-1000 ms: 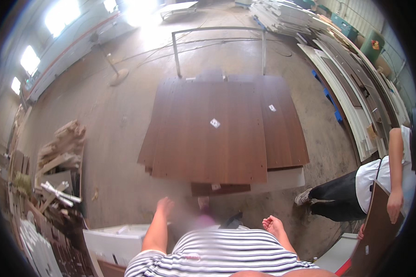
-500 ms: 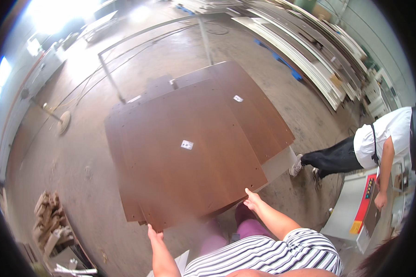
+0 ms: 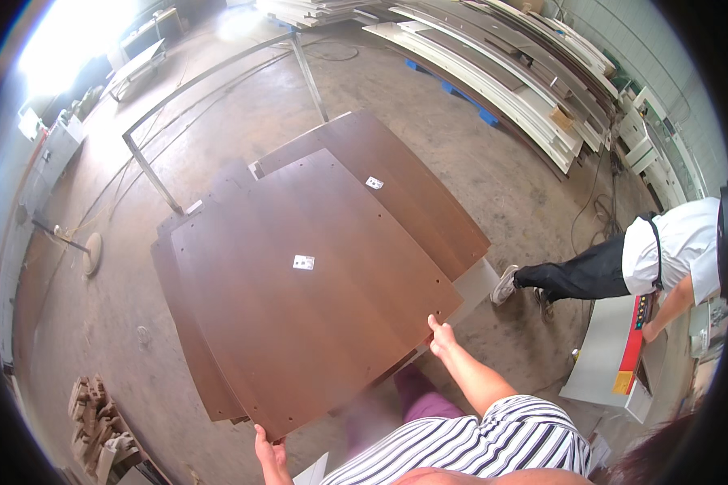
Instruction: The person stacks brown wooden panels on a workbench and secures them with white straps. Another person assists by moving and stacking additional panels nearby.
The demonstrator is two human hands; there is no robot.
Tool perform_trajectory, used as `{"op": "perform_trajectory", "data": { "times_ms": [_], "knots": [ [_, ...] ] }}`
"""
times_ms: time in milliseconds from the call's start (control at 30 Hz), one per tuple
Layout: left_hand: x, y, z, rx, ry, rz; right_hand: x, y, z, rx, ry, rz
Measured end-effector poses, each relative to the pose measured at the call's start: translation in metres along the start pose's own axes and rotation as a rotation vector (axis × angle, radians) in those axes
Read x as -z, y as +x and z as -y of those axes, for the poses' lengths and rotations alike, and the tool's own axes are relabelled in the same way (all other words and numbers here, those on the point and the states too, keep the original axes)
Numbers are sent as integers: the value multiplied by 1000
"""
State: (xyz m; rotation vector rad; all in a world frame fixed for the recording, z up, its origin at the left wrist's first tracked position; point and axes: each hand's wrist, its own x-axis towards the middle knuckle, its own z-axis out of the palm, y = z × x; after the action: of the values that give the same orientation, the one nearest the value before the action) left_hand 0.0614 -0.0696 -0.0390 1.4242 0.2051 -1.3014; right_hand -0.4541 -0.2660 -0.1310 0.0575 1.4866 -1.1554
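The concrete floor [image 3: 477, 162] fills most of the frame, and at its centre lies a stack of large brown panels [image 3: 218, 380], fanned a little so that each lower one shows past the edge of the one above; that offset leaves their edges free to catch. The top panel [image 3: 307, 291] sits in the middle of the frame, slewed against the stack, with its near edge toward the lower centre, which suits a grip at both near corners. Along the upper right, long pale boards [image 3: 493, 73] lie in rows beside the wall, out of the walkway. A bent metal frame [image 3: 218, 105] stands in the upper left behind the stack. At the right edge a second person [image 3: 623, 267] in a white top and dark trousers leans toward a pale machine [image 3: 615, 356], well apart from the stack. In the lower left lies a heap of wood offcuts [image 3: 97, 420]. The right hand [image 3: 440, 335] is at the panel's right near corner, fingers closed on its edge as far as can be seen. The left hand [image 3: 271, 453] is at the left near corner, fingers curled under the edge, gripping it. Two small white labels [image 3: 303, 262] sit on the panel faces.
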Motion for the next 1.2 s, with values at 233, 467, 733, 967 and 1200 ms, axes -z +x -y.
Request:
{"op": "perform_trajectory", "data": {
  "times_ms": [233, 467, 733, 967, 1200],
  "knots": [
    [-145, -18, 10, -55, 140, 191, 3, 50, 125, 171, -77, -21],
    [-263, -3, 37, -18, 273, 340, 39, 130, 217, 287, 41, -206],
    [-382, 7, 87, 16, 326, 395, 124, 202, 301, 250, 182, -285],
    [-380, -3, 203, 242, 390, 402, 202, 198, 352, 294, 98, -328],
    [-390, -4, 281, 368, 786, 510, 193, 218, 330, 261, 53, -300]
  ]
}}
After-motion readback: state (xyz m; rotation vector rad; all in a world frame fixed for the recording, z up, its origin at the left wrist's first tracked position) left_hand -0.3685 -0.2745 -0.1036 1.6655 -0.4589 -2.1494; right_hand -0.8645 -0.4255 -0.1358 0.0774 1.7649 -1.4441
